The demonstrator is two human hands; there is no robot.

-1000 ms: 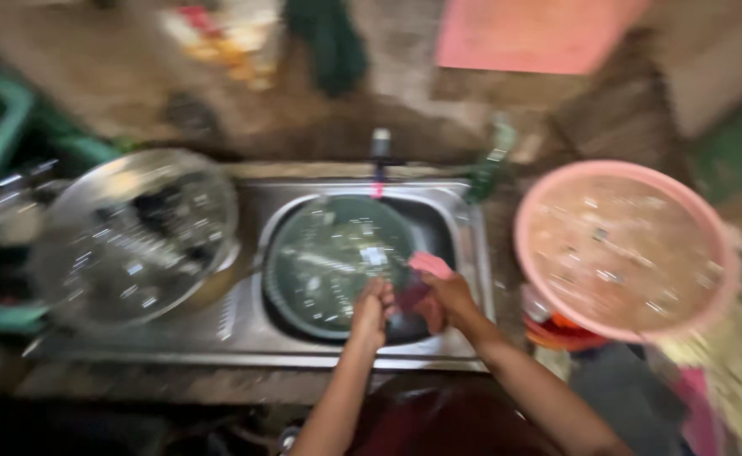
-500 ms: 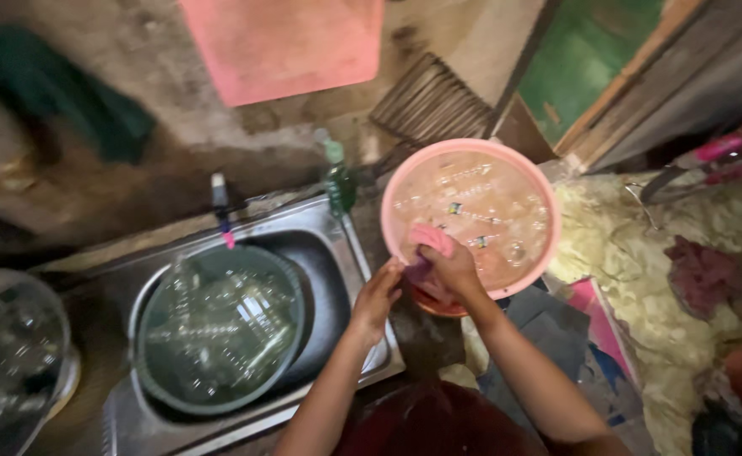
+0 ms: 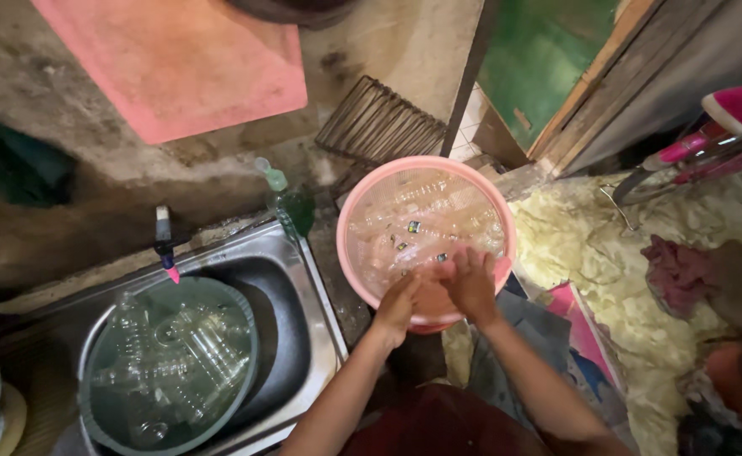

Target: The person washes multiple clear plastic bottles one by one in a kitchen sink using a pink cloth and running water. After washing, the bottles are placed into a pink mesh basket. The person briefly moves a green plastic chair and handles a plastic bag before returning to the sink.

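Reaching into a round pink plastic basin point(image 3: 362, 211) of clear bottles, the left hand point(image 3: 398, 306) and right hand point(image 3: 470, 283) lie loosely open, apparently holding nothing.

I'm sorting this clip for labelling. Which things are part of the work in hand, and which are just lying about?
In use: left hand and right hand in the pink basin of clear plastic pieces.

Lying about: green basin, sink, tap, green bottle, wire rack, pink board.

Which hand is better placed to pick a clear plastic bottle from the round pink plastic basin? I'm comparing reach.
Probably the right hand: it lies over the bottles inside the round pink plastic basin, while the left hand sits at the near rim.
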